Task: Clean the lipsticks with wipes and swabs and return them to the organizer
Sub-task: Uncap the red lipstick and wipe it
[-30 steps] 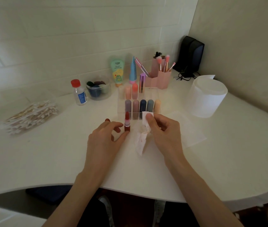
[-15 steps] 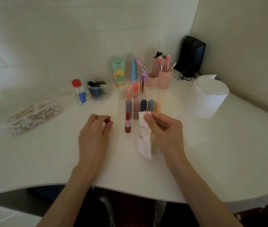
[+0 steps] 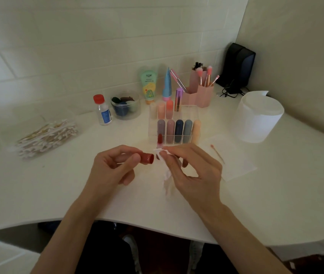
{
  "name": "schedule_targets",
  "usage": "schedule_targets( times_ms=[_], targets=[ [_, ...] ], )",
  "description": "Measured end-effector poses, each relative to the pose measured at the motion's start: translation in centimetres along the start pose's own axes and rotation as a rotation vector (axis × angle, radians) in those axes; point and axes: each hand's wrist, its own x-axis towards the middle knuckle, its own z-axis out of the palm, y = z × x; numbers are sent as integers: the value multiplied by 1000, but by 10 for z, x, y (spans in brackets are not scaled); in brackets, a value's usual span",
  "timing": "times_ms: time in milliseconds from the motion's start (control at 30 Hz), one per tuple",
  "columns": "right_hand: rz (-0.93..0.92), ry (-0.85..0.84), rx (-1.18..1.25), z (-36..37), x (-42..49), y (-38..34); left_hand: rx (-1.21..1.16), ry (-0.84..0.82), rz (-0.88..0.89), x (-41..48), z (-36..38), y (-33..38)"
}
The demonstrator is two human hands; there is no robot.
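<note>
An uncapped red lipstick point(image 3: 159, 141) is seen standing upright near the middle of the white counter point(image 3: 58, 184), just in front of the clear organizer point(image 3: 193, 114). Its lower part is hidden behind a crumpled white wipe point(image 3: 167, 176). The wipe is pinched at its top between the thumb and fingertips of the right hand point(image 3: 192, 175), and the rest of it hangs down toward the counter's near edge. Whether the wipe touches the lipstick cannot be told. A red cap point(image 3: 147, 158) is gripped between the thumb and curled fingers of the left hand point(image 3: 111, 171), with its open end turned toward the wipe and close to it.

Inside the organizer, five capped lipsticks point(image 3: 179, 129) are lined up in the front row, and a few paler ones are set behind them.

To the right of the hands, a used swab point(image 3: 217, 154) is laid on a flat white sheet point(image 3: 236, 165). Further toward the right edge a white paper roll point(image 3: 258, 117) is stood on end, and a black box point(image 3: 236, 64) is placed in the back right corner. Along the back edge are ranged a pink brush holder point(image 3: 202, 95), a blue tube point(image 3: 167, 86), a green tube point(image 3: 148, 86), a clear jar point(image 3: 125, 106) and a small bottle point(image 3: 103, 111) with a red top. Toward the left edge a clear bag of cotton swabs point(image 3: 46, 137) is laid flat.
</note>
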Motion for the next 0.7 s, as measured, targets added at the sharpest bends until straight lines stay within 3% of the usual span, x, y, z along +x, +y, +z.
schedule_targets(
  times_ms=[100, 300, 433, 700],
  targets=[
    [40, 92, -28, -4, 1, 2, -47, -18, -27, -1, -3, 0],
    [63, 114, 0, -5, 0, -2, 38, -88, -64, -3, 4, 2],
    [56, 4, 30, -2, -1, 0, 91, -135, -60, -2, 3, 1],
    [49, -134, 83, 7, -3, 3, -23, -150, -145, 0, 2, -1]
  ],
)
